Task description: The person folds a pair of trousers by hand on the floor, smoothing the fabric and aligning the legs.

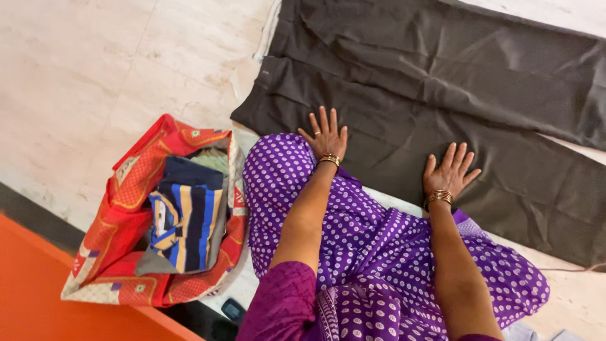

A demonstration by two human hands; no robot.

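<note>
A red and orange patterned bag [129, 215] lies open on the pale floor [82, 76] at about eight o'clock from the middle of the view. It has a soft, slumped shape, with a printed border of cream and red squares along its lower edge and small square motifs on its upper flap. Inside it sits a folded striped cloth [185, 221] in navy, blue, tan and white, with a pale green piece showing just above it at the bag's mouth. An orange surface [38, 284] fills the corner at seven o'clock, edged by a dark strip. A small dark object [232, 310] lies at six o'clock, just below the bag; what it is cannot be told.

A pair of dark grey trousers [442, 82] is spread flat on the floor, running from twelve o'clock out to three o'clock, the waistband at the left and the two legs stretching right.

The left hand [327, 136] is released, palm down, fingers spread and pointing to twelve o'clock, pressed flat on the trousers near the waistband, with a ring on one finger and gold bangles at the wrist. The right hand [449, 173] is likewise unclenched and flat, fingers fanned, resting on the nearer trouser leg at about four o'clock from the left hand. Both forearms reach up from six o'clock over a purple dotted garment [379, 246].
</note>
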